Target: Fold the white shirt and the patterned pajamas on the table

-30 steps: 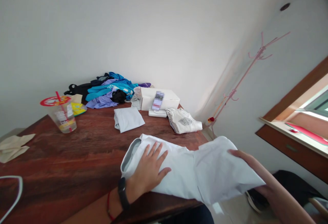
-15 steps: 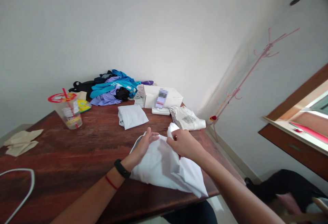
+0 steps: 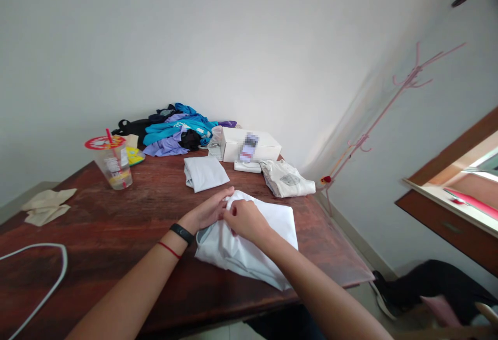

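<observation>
A white cloth (image 3: 272, 220), creased at its left side, lies by the table's front edge. My right hand (image 3: 247, 219) is closed on a gathered fold of it near the left end. My left hand (image 3: 210, 209), with a black band at the wrist, rests along the cloth's left edge. Its fingers are stretched out, partly hidden where they meet the right hand. Just beyond the hands lies a folded pale grey cloth (image 3: 206, 173). To the right of that is a cream garment with a grey print (image 3: 288, 178), folded.
On the wooden table (image 3: 128, 236) stand a plastic cup with a red straw (image 3: 116, 166) and a white box (image 3: 259, 143). A clothes heap (image 3: 179, 132) sits against the wall. Tan cloths (image 3: 49, 206) and a white cable (image 3: 62, 262) lie left. A pink coat rack (image 3: 383, 106) stands right.
My right hand has moved left with the gripped fold, up against my left hand. The cloth's right part now lies flatter and its fold has been carried over to the left.
</observation>
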`<move>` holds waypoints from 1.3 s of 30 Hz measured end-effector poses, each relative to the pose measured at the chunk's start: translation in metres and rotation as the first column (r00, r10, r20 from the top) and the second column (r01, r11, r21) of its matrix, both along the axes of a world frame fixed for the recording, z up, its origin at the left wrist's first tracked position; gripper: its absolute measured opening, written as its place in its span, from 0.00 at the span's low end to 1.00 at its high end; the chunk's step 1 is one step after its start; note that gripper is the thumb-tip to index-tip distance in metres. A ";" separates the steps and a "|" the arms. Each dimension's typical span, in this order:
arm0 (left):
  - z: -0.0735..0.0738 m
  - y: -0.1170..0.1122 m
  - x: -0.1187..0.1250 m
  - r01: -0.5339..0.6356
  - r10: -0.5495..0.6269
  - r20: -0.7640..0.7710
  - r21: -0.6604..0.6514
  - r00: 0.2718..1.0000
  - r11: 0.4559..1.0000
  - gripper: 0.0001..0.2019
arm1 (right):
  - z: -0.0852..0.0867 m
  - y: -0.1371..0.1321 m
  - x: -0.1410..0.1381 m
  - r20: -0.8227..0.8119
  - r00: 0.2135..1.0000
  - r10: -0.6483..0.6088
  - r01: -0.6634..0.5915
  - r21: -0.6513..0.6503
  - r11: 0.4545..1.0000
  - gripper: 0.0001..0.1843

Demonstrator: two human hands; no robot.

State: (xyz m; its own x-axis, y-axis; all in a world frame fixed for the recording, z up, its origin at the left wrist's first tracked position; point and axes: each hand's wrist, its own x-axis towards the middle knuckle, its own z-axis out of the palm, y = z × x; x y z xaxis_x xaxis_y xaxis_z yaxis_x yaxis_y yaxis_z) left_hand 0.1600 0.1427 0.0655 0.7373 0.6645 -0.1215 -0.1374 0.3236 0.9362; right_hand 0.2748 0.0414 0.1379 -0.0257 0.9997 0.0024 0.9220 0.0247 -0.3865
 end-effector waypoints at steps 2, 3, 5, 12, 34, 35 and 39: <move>0.000 -0.002 -0.001 0.050 -0.050 -0.031 0.011 0.998 0.999 0.26 | 0.004 -0.010 0.006 -0.065 0.997 0.039 -0.035 0.059 0.998 0.15; -0.001 -0.003 -0.002 0.062 -0.062 -0.039 0.001 0.997 0.998 0.26 | 0.005 -0.015 0.011 -0.094 0.993 0.069 -0.060 0.097 0.994 0.15; -0.002 -0.005 -0.002 0.022 -0.018 -0.069 0.055 0.997 0.998 0.29 | 0.006 -0.027 0.029 -0.114 0.986 0.118 -0.096 0.185 0.978 0.14; 0.004 -0.017 0.008 -0.123 0.163 -0.083 0.363 0.983 0.924 0.29 | -0.015 -0.058 0.111 0.048 0.998 0.027 -0.041 0.331 0.943 0.17; 0.024 -0.021 -0.016 0.103 0.551 -0.273 0.942 0.788 0.319 0.26 | -0.065 -0.055 0.085 0.121 0.948 0.295 -0.292 -0.039 0.955 0.49; 0.030 -0.030 -0.015 0.199 0.517 -0.291 0.953 0.805 0.228 0.26 | -0.065 -0.055 0.085 0.120 0.949 0.293 -0.290 -0.040 0.956 0.50; 0.030 -0.051 -0.008 0.365 0.416 -0.370 0.926 0.831 0.095 0.24 | -0.070 -0.054 0.087 0.116 0.947 0.300 -0.297 -0.045 0.954 0.52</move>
